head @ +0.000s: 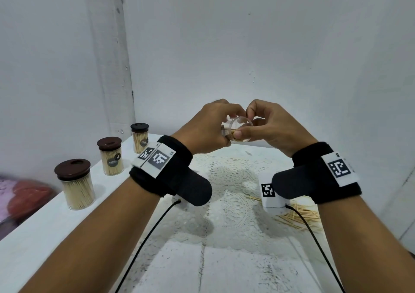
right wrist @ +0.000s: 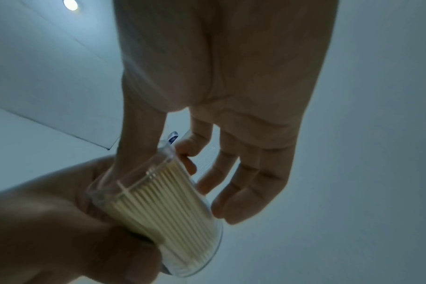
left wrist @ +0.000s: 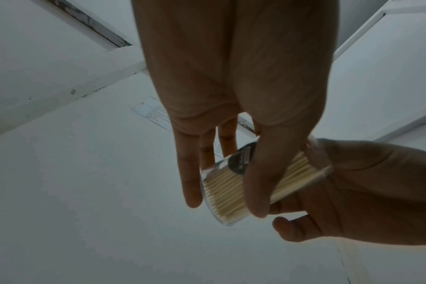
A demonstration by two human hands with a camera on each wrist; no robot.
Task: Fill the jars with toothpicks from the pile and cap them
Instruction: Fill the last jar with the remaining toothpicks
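A clear open jar (head: 237, 128) partly filled with toothpicks is held in the air above the table, tilted with its mouth toward me. My left hand (head: 221, 125) grips the jar's body, thumb across the front and fingers behind; the left wrist view shows the jar (left wrist: 231, 192) this way. My right hand (head: 246, 123) pinches the jar's rim between thumb and curled index finger, and the right wrist view shows the jar (right wrist: 163, 201) with the other fingers loose beside it. The loose toothpick pile (head: 301, 214) lies on the table under my right wrist. No cap is on this jar.
Three capped jars full of toothpicks stand along the table's left edge: a near one (head: 77, 184), a middle one (head: 110, 156) and a far one (head: 140, 138). A white lace mat (head: 231, 191) covers the table's middle. A pink and red cloth (head: 22, 198) lies off the left side.
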